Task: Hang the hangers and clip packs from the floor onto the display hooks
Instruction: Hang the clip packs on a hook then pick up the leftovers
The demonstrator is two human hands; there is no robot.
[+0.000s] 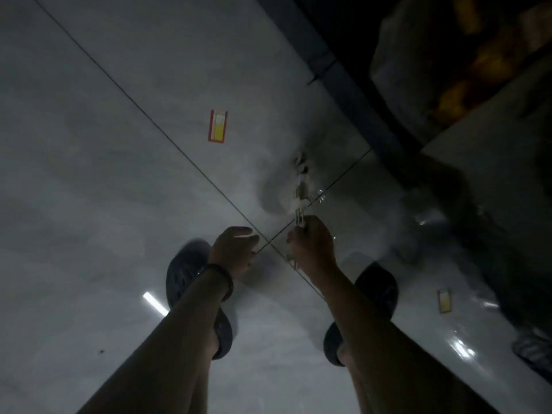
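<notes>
Grip first: your right hand (310, 245) is pinching the near end of a pale clip pack (300, 198), centre-right of the frame. It's too blurry to say whether it's clear of the floor (119, 174). Its long axis runs up-frame from your fingers, toward the dark shelving (352, 79) upper right. Your left hand (234, 249) sits just left, loosely curled, holding nothing I can see. Right's your hanging hand, I'd say.

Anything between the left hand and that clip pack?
Nothing visible. The right hand grips the clip pack at its near end; the left hand is just beside it. The display hooks are out of view.
</notes>
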